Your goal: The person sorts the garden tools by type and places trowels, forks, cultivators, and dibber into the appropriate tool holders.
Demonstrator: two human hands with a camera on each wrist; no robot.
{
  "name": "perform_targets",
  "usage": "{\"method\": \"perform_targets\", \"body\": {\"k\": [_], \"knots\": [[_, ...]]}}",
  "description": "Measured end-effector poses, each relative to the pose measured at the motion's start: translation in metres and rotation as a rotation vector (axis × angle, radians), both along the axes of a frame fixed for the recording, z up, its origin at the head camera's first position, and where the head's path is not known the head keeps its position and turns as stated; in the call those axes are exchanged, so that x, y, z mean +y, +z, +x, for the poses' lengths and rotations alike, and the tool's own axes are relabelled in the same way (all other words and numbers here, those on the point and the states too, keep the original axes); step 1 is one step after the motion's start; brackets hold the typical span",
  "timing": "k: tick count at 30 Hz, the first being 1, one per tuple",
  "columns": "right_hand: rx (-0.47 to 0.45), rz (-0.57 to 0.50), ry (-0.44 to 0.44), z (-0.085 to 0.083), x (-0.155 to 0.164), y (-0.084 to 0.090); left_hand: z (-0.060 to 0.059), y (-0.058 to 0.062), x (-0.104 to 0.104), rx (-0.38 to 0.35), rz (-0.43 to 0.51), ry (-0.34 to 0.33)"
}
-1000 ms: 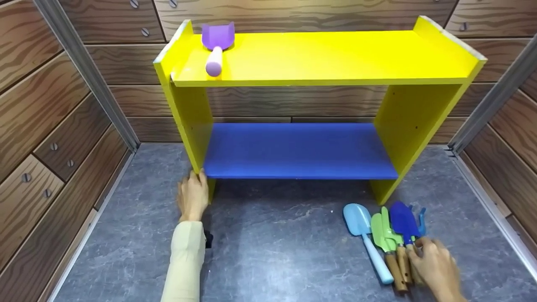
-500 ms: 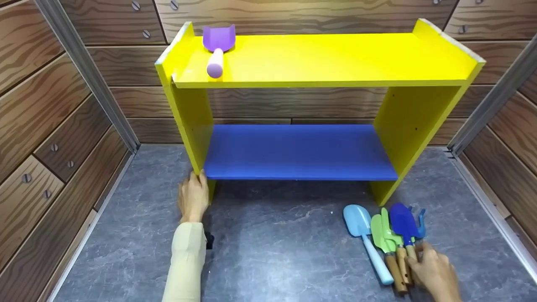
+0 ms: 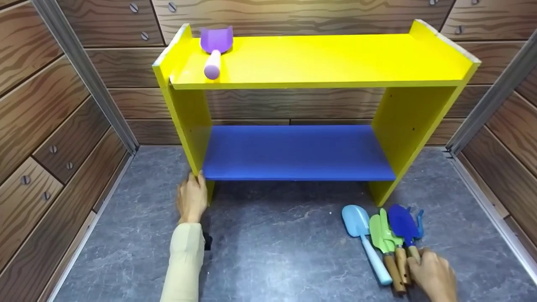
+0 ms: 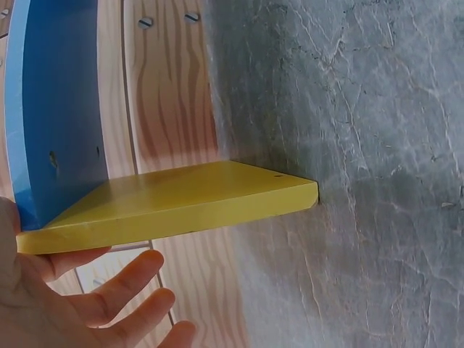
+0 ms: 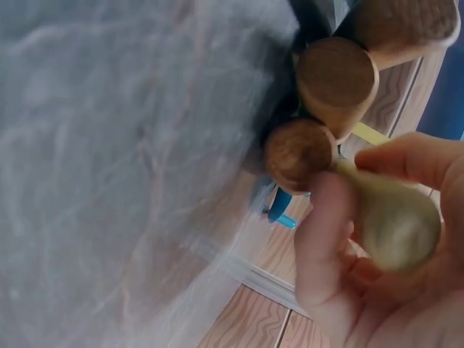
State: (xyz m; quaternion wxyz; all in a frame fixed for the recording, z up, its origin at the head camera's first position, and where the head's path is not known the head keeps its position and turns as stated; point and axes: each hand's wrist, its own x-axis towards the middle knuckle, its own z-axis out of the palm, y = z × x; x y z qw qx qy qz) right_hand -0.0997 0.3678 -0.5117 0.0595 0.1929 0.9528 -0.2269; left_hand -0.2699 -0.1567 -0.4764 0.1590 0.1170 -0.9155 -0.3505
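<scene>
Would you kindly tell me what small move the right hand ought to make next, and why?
Probably lift the dark blue metal trowel with the wooden handle clear of the pile. The right hand already pinches its handle end, the left hand steadies the yellow shelf unit, and a purple plastic scoop already lies on top.

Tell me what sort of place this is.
Probably a staged work booth, not a real room: printed wood-look wall panels, a grey stone-look floor, and a small yellow and blue shelf with toy-like garden tools.

no text — nothing readable anywhere
</scene>
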Motion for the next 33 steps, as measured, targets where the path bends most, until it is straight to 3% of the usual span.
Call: {"method": "perform_targets", "body": {"k": [8, 16, 23, 33], "knots": [[-0.036, -0.034, -0.133, -0.002, -0.001, 0.006, 0.0, 0.001, 0.002, 0.006, 0.016, 0.0], [0.194, 0.006, -0.066, 0.006, -0.005, 0.008, 0.003, -0.002, 0.002, 0.025, -0.005, -0.007], [0.362, 0.04, -0.059, 0.011, -0.012, 0.008, 0.0, 0.001, 0.001, -0.001, 0.001, 0.004], [0.502, 0.031, -0.033, 0.013, -0.018, 0.008, 0.0, 0.0, 0.001, -0.004, 0.008, -0.001]]}}
